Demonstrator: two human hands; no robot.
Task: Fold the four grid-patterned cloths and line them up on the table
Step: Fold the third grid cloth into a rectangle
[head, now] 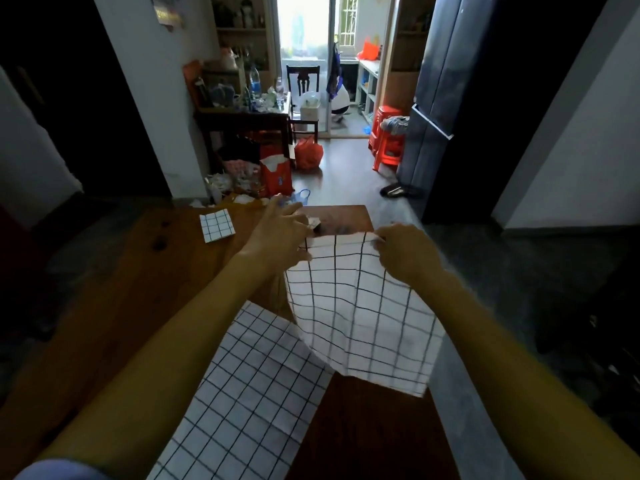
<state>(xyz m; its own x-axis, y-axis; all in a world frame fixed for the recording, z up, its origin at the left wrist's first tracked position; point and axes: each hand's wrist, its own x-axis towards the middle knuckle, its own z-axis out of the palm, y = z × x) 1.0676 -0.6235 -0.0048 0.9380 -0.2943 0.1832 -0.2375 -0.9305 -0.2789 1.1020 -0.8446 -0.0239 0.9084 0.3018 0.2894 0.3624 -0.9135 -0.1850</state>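
Both hands are raised over the far part of the wooden table (114, 289), holding one grid-patterned cloth, the lifted cloth (360, 317), by its top edge. Left hand (277, 233) pinches the top left corner, index finger extended forward past the edge, other fingers curled at the fabric. Right hand (405, 254) grips the top right corner, fingers curled over the hem, knuckles toward the camera. The top edge runs left to right between the two hands, roughly level; the sheet hangs from it toward the person, its lower corner drooping just above the near table edge on the right. So the long drop of the cloth runs away-to-near, and neither hand is nearer: each owns one corner, well matched for a fold that brings the top edge down onto the bottom one or lays the sheet flat first. My reading: this is the opening of the fold, not its finish. The cloth is white with thin dark grid lines, thin and limp, with faint old crease lines, and blurred along its hanging edge. A second cloth, the flat cloth (242, 393), lies unfolded on the table below and left of the lifted one, its upper right part overlapped in view by the hanging sheet; whether they touch I cannot tell. A folded cloth (217, 225), a small square, sits on the far left of the table, well apart from the hands. A fourth cloth is not visible.
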